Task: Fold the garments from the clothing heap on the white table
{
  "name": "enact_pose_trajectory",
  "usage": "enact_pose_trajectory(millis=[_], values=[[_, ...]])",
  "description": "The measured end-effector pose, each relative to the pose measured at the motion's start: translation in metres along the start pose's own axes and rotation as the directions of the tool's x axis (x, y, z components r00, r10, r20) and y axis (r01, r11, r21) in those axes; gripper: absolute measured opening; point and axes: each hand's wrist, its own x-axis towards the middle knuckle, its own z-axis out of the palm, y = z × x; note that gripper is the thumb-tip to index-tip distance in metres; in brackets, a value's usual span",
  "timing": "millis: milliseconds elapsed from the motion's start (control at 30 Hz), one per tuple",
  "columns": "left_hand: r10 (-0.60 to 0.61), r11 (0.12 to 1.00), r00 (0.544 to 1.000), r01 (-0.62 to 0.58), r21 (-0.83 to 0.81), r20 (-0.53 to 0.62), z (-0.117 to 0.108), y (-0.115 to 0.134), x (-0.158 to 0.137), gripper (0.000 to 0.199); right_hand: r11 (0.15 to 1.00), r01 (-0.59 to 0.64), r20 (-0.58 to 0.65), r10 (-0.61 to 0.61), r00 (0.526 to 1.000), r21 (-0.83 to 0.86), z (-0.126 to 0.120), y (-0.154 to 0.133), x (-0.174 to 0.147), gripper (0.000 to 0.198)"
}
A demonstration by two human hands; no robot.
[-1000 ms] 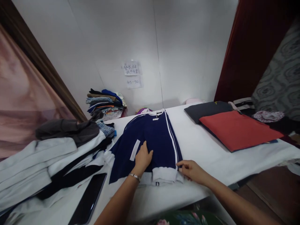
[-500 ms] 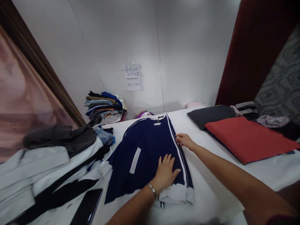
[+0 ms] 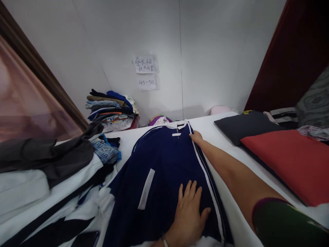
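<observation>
A navy jacket (image 3: pixel 167 161) with a white collar, white pocket strip and white sleeve stripes lies spread on the white table, its collar toward the wall. Flat on its lower front rests my left hand (image 3: pixel 189 212), fingers spread and a bracelet at the wrist. Up at the jacket's right shoulder, my right hand (image 3: pixel 197 138) pinches the striped edge beside the collar. The jacket's bottom hem is partly hidden by my left hand and cut off by the view.
Loose white, black and grey clothes (image 3: pixel 72 157) heap on the left, with a dark phone (image 3: pixel 86 239) near the front. A stack of folded clothes (image 3: pixel 111 109) stands by the wall. Folded red (image 3: pixel 288 157) and dark grey garments (image 3: pixel 246 127) lie on the right.
My right hand has moved up the striped edge to the shoulder and closed on it. My left hand stays flat on the front. The view has shifted closer.
</observation>
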Motion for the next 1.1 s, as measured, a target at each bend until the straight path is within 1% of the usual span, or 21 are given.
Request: enact_pose_trajectory(millis=[67,167,300,367,400,433,500,533,600,667,700,733,767,800,900,1000,1100], values=[[-0.011,1.0,1.0,0.012,-0.02,0.02,-0.001,-0.001,0.001,0.067,0.998,-0.014,-0.023,0.013,1.0,-0.059,0.004,0.004,0.006,0.044],[-0.014,0.998,0.998,0.018,-0.053,0.067,-0.002,-0.003,0.002,0.069,0.99,-0.012,-0.038,0.007,0.999,-0.141,0.007,0.014,0.007,0.042],[-0.005,0.997,0.996,0.012,-0.078,0.086,-0.004,-0.004,0.003,0.067,0.976,0.062,-0.015,-0.066,0.998,-0.207,0.007,0.022,0.003,0.039],[-0.032,0.995,0.996,0.039,-0.086,0.083,-0.009,-0.004,0.001,0.063,0.97,0.088,-0.003,-0.091,0.996,-0.225,0.005,0.022,0.002,0.04],[-0.059,0.993,0.996,0.064,-0.096,0.06,-0.015,-0.005,0.001,0.06,0.967,0.103,0.005,-0.104,0.995,-0.232,0.003,0.022,0.001,0.041],[-0.087,0.99,0.996,0.089,-0.107,0.016,-0.024,-0.006,0.002,0.056,0.964,0.121,0.016,-0.12,0.993,-0.237,0.0,0.022,0.0,0.042],[-0.119,0.989,0.986,0.107,-0.106,-0.115,-0.048,-0.012,0.011,0.049,0.954,0.171,0.045,-0.165,0.985,-0.246,-0.005,0.022,-0.004,0.044],[-0.113,0.992,0.976,0.1,-0.082,-0.185,-0.064,-0.016,0.019,0.047,0.947,0.202,0.06,-0.194,0.979,-0.249,-0.008,0.023,-0.008,0.045],[-0.071,0.996,0.96,0.081,0.024,-0.271,-0.095,-0.027,0.045,0.042,0.928,0.271,0.085,-0.257,0.963,-0.255,-0.011,0.023,-0.02,0.046],[-0.094,0.982,0.95,0.138,0.13,-0.298,-0.12,-0.042,0.081,0.038,0.904,0.337,0.109,-0.319,0.941,-0.263,-0.01,0.022,-0.035,0.048],[-0.135,0.968,0.947,0.189,0.164,-0.293,-0.127,-0.049,0.101,0.037,0.893,0.365,0.122,-0.344,0.931,-0.265,-0.009,0.021,-0.043,0.049],[-0.206,0.949,0.94,0.26,0.18,-0.274,-0.131,-0.057,0.119,0.037,0.88,0.392,0.14,-0.367,0.92,-0.268,-0.006,0.019,-0.051,0.051],[-0.276,0.926,0.928,0.327,0.191,-0.25,-0.132,-0.064,0.137,0.037,0.865,0.419,0.163,-0.388,0.907,-0.275,-0.003,0.017,-0.058,0.053],[-0.316,0.91,0.918,0.364,0.197,-0.238,-0.13,-0.072,0.152,0.037,0.848,0.446,0.189,-0.406,0.894,-0.287,0.0,0.015,-0.064,0.055],[-0.38,0.884,0.9,0.421,0.203,-0.212,-0.117,-0.09,0.181,0.04,0.795,0.497,0.249,-0.433,0.866,-0.347,0.006,0.012,-0.072,0.062],[-0.41,0.865,0.881,0.458,0.206,-0.235,-0.105,-0.106,0.186,0.036,0.771,0.515,0.296,-0.427,0.855,-0.374,0.009,0.013,-0.071,0.068],[-0.429,0.843,0.856,0.494,0.214,-0.287,-0.1,-0.116,0.179,0.034,0.771,0.526,0.373,-0.398,0.838,-0.359,0.012,0.019,-0.068,0.07]])
